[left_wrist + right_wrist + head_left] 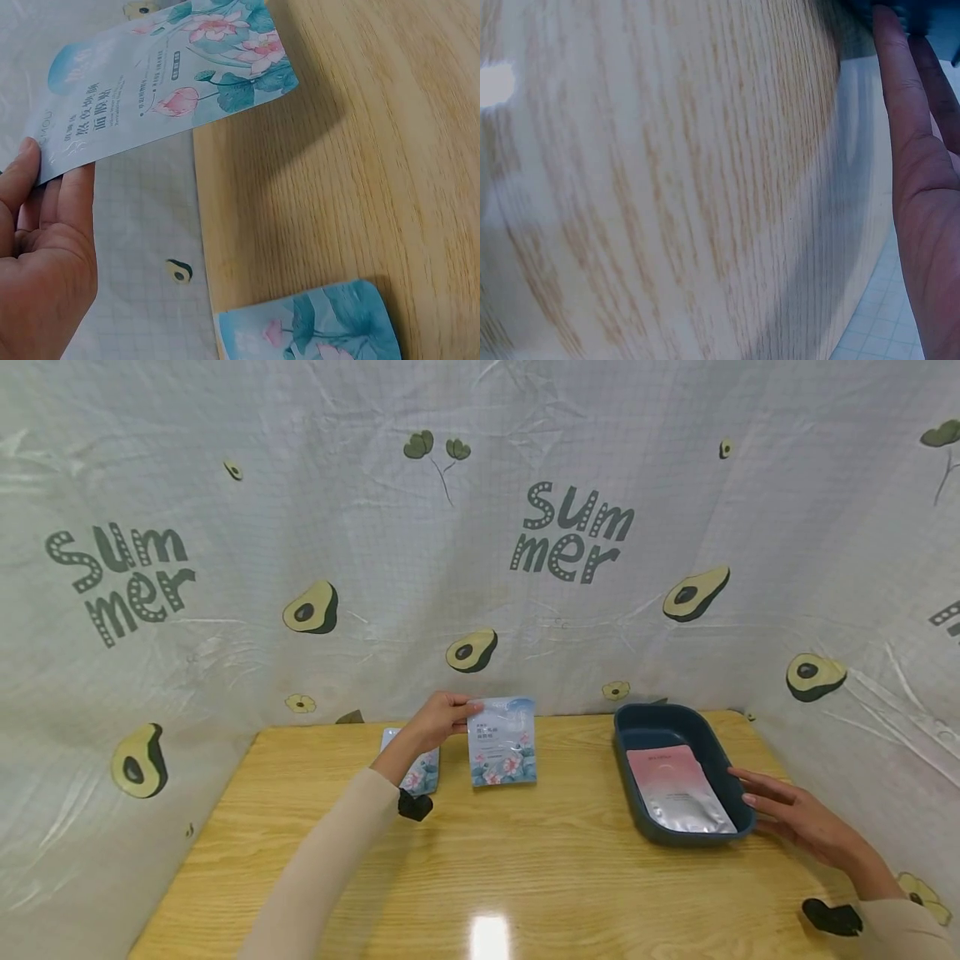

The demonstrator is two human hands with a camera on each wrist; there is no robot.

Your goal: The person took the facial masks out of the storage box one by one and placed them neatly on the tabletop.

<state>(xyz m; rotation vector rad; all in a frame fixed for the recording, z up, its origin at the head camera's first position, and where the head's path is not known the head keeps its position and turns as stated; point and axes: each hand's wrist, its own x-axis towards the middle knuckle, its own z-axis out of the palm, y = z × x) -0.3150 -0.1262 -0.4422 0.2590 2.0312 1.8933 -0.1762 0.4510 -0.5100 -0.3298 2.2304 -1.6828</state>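
Note:
My left hand (442, 718) pinches a light blue sheet mask packet (502, 747) by its edge, thumb on the printed front and fingers behind. Pink lotus flowers and green leaves decorate its lower part, and in the left wrist view the packet (172, 82) hangs above the table. A second packet (315, 326) of the same lotus print lies on the wood, partly covered by my left forearm in the head view. At the right, the fingers of my right hand (802, 818) touch the outer side of a dark blue bin (652, 831). Inside it lies a pink and silver packet (678, 789).
The wooden table (525, 868) ends at the back against a pale hanging sheet (360, 527) printed with avocados and lettering. This sheet also rises along the left and right sides. The bin stands near the table's right edge.

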